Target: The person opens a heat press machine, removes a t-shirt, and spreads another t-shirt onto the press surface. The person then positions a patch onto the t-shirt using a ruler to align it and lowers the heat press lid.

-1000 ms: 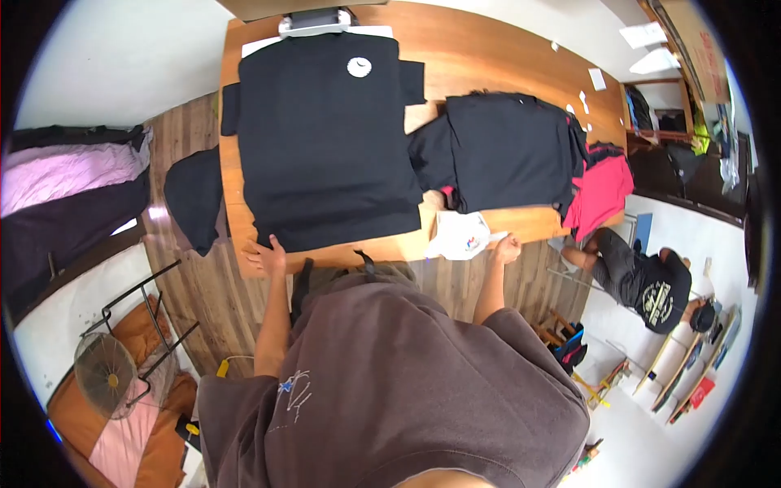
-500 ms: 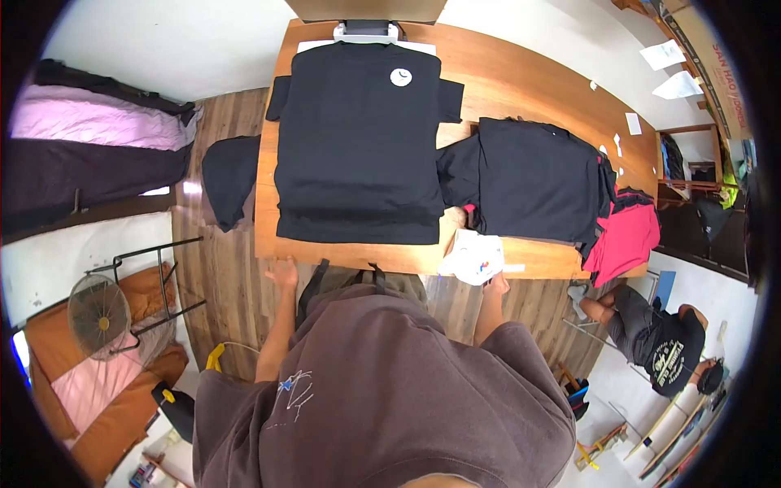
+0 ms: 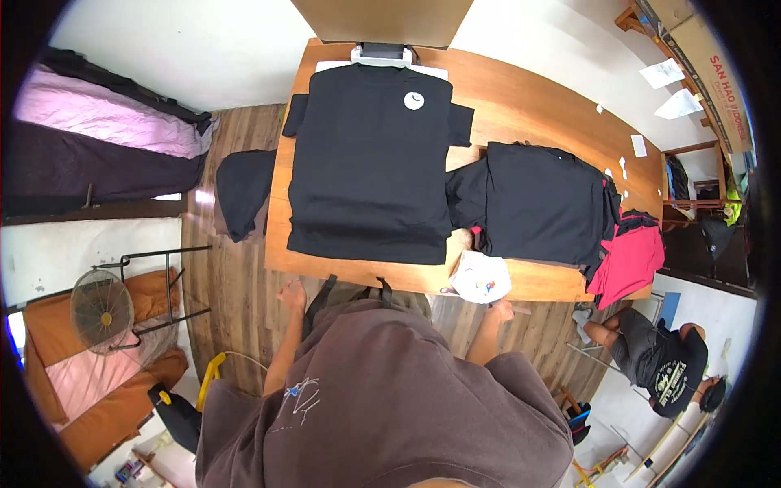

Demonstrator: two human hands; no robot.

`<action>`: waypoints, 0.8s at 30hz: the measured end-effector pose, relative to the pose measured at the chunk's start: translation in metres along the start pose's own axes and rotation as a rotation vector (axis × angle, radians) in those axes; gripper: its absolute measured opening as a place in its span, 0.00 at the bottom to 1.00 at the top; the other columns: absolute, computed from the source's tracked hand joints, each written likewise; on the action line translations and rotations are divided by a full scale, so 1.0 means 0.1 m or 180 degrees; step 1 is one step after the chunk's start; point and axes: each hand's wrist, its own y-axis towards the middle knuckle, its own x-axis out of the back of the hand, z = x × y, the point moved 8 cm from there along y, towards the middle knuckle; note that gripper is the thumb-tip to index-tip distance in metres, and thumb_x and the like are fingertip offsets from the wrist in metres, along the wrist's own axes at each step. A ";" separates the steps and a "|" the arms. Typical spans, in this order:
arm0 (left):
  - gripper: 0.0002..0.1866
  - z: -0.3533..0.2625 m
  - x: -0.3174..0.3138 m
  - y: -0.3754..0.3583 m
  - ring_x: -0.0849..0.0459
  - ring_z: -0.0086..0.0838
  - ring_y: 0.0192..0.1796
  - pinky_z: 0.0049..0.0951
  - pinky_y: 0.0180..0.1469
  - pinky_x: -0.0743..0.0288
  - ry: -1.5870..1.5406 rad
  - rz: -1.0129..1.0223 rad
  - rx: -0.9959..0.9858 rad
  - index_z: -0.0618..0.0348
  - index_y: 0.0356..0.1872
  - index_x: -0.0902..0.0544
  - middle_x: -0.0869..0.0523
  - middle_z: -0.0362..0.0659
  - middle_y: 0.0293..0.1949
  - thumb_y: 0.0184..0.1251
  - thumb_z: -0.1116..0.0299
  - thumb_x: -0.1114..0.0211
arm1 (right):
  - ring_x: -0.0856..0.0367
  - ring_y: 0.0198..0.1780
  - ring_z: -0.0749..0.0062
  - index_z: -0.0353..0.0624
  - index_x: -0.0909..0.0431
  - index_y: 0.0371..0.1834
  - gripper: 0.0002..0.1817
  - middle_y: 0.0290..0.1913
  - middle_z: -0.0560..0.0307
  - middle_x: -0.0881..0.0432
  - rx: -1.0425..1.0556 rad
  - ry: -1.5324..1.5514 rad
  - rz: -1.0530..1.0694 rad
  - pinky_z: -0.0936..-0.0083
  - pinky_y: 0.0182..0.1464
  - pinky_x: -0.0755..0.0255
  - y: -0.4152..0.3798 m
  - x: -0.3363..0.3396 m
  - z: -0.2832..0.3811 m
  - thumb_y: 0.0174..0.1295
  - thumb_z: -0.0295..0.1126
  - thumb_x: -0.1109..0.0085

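Note:
A black T-shirt [image 3: 370,171] with a round white print on its chest lies spread flat on the wooden table [image 3: 281,244]. Off the table's front edge at left hangs my left hand [image 3: 292,295], holding nothing, its fingers loosely bent and apart. My right hand [image 3: 501,311] is closed just below a white bundle [image 3: 480,277] with small coloured marks, which sits at the front edge. A thin pale strip shows beside that hand, and I cannot tell what its fingers hold. Right of the shirt is a pile of folded black garments [image 3: 545,203].
Red cloth [image 3: 630,264] lies at the table's right end. A white device [image 3: 382,54] and a cardboard box [image 3: 390,20] stand at the back. At left are a fan [image 3: 102,311] and dark cloth [image 3: 242,191] beside the table. Another person [image 3: 659,358] sits at right.
The whole view has shifted, so the table appears lower. Both hands have drawn slightly back from the front edge. The shirt and the garment pile lie as before.

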 end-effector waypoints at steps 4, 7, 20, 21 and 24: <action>0.22 -0.52 0.31 -0.15 0.29 0.54 0.74 0.52 0.74 0.31 -0.0270 -0.0531 -0.0652 0.54 0.63 0.15 0.27 0.60 0.67 0.76 0.55 0.31 | 0.09 0.34 0.50 0.37 0.49 0.63 0.16 0.50 0.29 0.14 -0.0203 0.1142 0.0315 0.58 0.28 0.12 0.01 0.07 0.08 0.84 0.32 0.57; 0.17 -0.95 0.54 -0.24 0.28 0.52 0.73 0.53 0.73 0.31 -0.0410 -0.0892 -0.0933 0.54 0.62 0.15 0.25 0.55 0.65 0.79 0.59 0.33 | 0.15 0.27 0.59 0.41 0.48 0.63 0.13 0.44 0.34 0.13 0.0227 0.0925 -0.0011 0.67 0.21 0.22 -0.16 0.21 0.29 0.86 0.32 0.58; 0.11 -4.54 0.58 -0.57 0.23 0.47 0.66 0.45 0.71 0.31 -0.1167 -0.0056 -0.3306 0.59 0.55 0.14 0.20 0.50 0.59 0.74 0.72 0.32 | 0.26 0.21 0.79 0.46 0.34 0.59 0.11 0.35 0.59 0.18 0.1040 0.0553 0.0791 0.83 0.18 0.38 -0.57 0.48 1.19 0.86 0.39 0.58; 0.12 -4.86 0.45 -0.56 0.22 0.46 0.65 0.45 0.71 0.30 -0.1216 0.0138 -0.3524 0.59 0.55 0.14 0.19 0.49 0.58 0.73 0.72 0.31 | 0.25 0.21 0.79 0.47 0.32 0.58 0.11 0.35 0.59 0.18 0.1109 0.0302 0.1020 0.84 0.18 0.37 -1.07 0.24 1.49 0.86 0.40 0.57; 0.15 -5.75 -0.02 -0.50 0.20 0.42 0.61 0.43 0.68 0.29 -0.1293 0.0722 -0.3999 0.56 0.57 0.13 0.18 0.45 0.57 0.71 0.71 0.27 | 0.21 0.23 0.79 0.48 0.30 0.65 0.14 0.38 0.60 0.19 0.1217 -0.0088 0.1819 0.82 0.20 0.32 -2.43 -0.76 2.08 0.81 0.36 0.49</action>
